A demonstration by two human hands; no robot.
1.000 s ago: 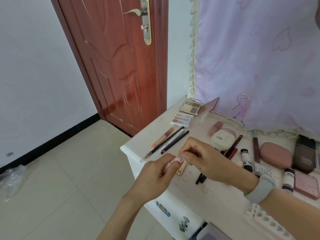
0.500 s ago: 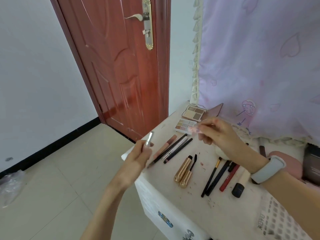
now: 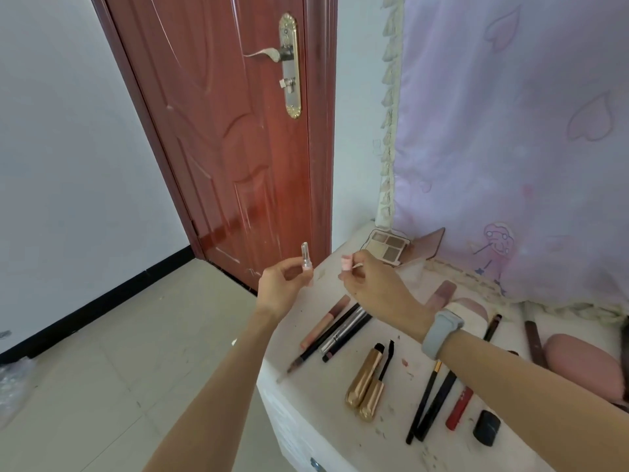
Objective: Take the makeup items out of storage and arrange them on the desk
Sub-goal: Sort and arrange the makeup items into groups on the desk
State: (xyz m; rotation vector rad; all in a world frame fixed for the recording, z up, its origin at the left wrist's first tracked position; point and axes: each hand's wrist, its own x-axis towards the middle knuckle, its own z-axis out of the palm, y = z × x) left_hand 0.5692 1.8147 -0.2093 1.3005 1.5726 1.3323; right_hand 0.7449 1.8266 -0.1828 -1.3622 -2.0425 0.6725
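My left hand [image 3: 280,287] holds a small clear tube [image 3: 306,260] upright, raised above the desk's left corner. My right hand [image 3: 369,284] pinches a small pink cap [image 3: 346,262] a short way to the right of the tube; the two parts are apart. On the white desk [image 3: 326,396] below lie a row of pencils and a pink lip gloss [image 3: 325,321], an open gold mascara [image 3: 369,383] with its wand out, black pencils [image 3: 430,400], a red lip pencil [image 3: 459,408] and an eyeshadow palette [image 3: 386,247].
A red-brown door [image 3: 238,137] stands behind the desk's left corner. A lilac curtain [image 3: 510,131] hangs over the desk's back edge. A pink pouch [image 3: 578,366] lies at the right. Tiled floor [image 3: 119,352] lies to the left.
A second ago both hands were together low over the desk on one small item. They pulled it apart, rose, and now hold tube and cap separately, closer together than half a second ago.
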